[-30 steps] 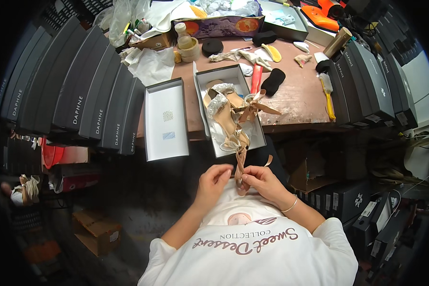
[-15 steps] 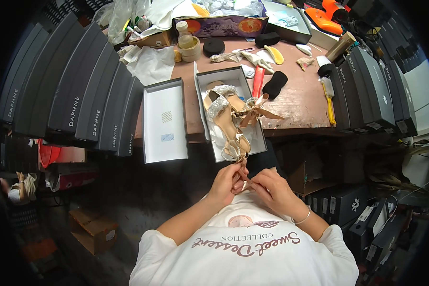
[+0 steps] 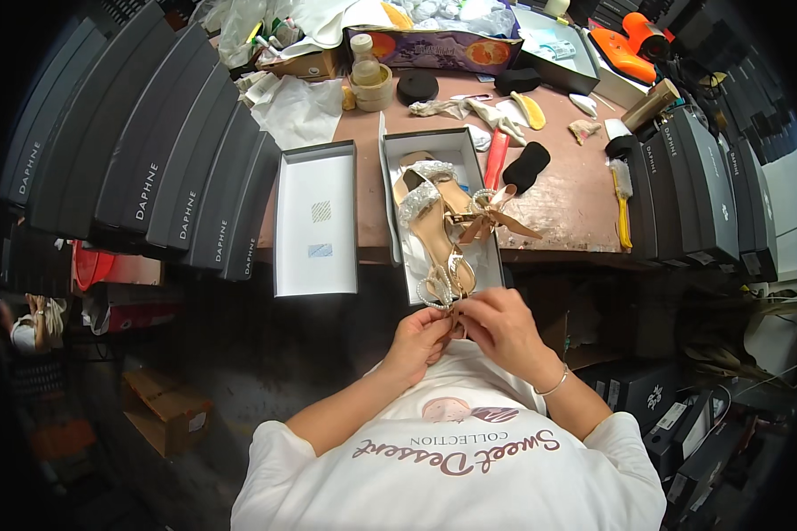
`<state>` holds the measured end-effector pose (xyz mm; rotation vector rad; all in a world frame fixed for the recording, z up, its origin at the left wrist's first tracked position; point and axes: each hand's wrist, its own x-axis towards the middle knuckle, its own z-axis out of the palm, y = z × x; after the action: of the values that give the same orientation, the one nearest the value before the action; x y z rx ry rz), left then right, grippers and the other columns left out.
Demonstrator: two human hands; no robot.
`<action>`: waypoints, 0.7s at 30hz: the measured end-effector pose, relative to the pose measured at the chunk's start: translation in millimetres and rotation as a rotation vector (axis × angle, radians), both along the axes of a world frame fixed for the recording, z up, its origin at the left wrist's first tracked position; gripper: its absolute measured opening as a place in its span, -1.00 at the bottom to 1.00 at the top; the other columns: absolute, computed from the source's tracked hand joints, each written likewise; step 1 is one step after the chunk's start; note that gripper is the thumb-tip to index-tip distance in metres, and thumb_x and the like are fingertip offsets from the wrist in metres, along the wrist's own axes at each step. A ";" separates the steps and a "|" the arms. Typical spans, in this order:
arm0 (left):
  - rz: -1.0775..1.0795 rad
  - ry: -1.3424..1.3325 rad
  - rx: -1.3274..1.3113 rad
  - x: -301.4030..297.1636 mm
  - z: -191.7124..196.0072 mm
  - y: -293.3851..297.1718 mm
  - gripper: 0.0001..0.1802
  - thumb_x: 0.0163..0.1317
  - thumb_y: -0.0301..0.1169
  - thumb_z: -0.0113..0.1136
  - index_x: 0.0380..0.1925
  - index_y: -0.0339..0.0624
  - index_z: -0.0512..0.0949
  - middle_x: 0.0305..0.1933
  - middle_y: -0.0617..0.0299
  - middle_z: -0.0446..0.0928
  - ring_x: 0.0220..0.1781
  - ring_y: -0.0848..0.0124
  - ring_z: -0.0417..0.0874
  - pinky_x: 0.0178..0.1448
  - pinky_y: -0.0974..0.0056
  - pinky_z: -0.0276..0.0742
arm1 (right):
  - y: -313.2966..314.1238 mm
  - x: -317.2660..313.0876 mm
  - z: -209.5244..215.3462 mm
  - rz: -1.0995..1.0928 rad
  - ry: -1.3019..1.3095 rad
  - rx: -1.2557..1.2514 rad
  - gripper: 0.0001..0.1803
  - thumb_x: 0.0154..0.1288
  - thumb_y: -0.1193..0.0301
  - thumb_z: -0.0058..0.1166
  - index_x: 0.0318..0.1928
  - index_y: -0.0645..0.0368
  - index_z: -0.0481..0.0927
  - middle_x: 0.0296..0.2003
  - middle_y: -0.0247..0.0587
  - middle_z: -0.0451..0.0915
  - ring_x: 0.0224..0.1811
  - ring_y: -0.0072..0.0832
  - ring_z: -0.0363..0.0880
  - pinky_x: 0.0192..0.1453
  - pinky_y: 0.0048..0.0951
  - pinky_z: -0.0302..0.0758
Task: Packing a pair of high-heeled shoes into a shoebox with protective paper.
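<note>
A pair of gold sandals lies in an open shoebox (image 3: 485, 262) at the table's front edge. The nearer sandal (image 3: 430, 232) has a glittering toe strap and a pearl-trimmed ankle strap. Its ankle end reaches over the box's near side, where both my hands work on a brown satin ribbon. My left hand (image 3: 419, 345) is closed with thumb and fingers pinching the ribbon. From the right, my right hand (image 3: 505, 332) pinches it too, close to the pearl trim; its fingertips partly hide the ribbon. A ribbon bow (image 3: 498, 218) spreads from the other sandal toward the right.
A box lid (image 3: 315, 186) lies left of the shoebox. Dark shoeboxes (image 3: 164, 190) stand in a row at the left, more (image 3: 682, 186) at the right. Behind are a black sponge (image 3: 528, 166), a red strip (image 3: 496, 159), white gloves (image 3: 478, 110) and a yellow-handled brush (image 3: 623, 203).
My right hand has moved up and left, onto the ribbon by the pearl trim. The left hand keeps its pinch. The view has shifted slightly.
</note>
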<state>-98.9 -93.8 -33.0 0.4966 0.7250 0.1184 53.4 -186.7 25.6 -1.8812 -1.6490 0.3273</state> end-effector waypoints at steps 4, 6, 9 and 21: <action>0.056 -0.063 -0.188 -3.1 2.7 0.0 -0.89 0.39 -0.45 0.02 -0.16 -0.21 0.47 -0.40 0.30 0.49 -0.65 0.71 0.25 -0.64 0.54 0.09 | 2.8 -7.5 -6.1 0.086 0.058 -0.068 -0.75 0.20 0.35 0.19 -0.10 0.11 0.62 -0.28 -0.28 0.56 -0.21 -0.34 0.51 -0.13 -0.32 0.32; 0.071 -0.083 -0.212 -4.6 2.6 -0.4 -0.89 0.39 -0.45 0.01 -0.16 -0.21 0.47 -0.40 0.30 0.48 -0.64 0.69 0.25 -0.63 0.54 0.09 | 2.5 -10.0 -4.7 0.082 0.110 -0.014 -0.74 0.21 0.31 0.20 -0.11 0.10 0.62 -0.30 -0.31 0.56 -0.21 -0.35 0.52 -0.13 -0.33 0.31; 0.062 -0.121 -0.162 -4.3 4.2 2.0 -0.90 0.40 -0.44 -0.01 -0.18 -0.20 0.46 -0.40 0.31 0.46 -0.63 0.69 0.25 -0.63 0.54 0.08 | 0.3 -6.9 6.1 0.077 0.172 -0.053 -0.71 0.13 0.38 0.28 -0.12 0.13 0.59 -0.36 -0.31 0.56 -0.27 -0.36 0.51 -0.15 -0.33 0.32; -0.049 -0.101 -0.199 -4.3 6.3 3.1 -0.80 0.44 -0.33 -0.08 -0.31 -0.17 0.44 -0.48 0.35 0.39 -0.65 0.65 0.21 -0.65 0.52 0.02 | 1.0 -9.9 -21.4 0.091 0.001 0.100 -0.70 0.03 0.55 0.23 -0.16 0.10 0.58 -0.40 -0.30 0.53 -0.34 -0.36 0.52 -0.21 -0.35 0.34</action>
<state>-103.2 -90.8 -26.7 0.3159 0.6179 0.0252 43.5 -185.7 4.3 -1.7361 -1.7211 0.2774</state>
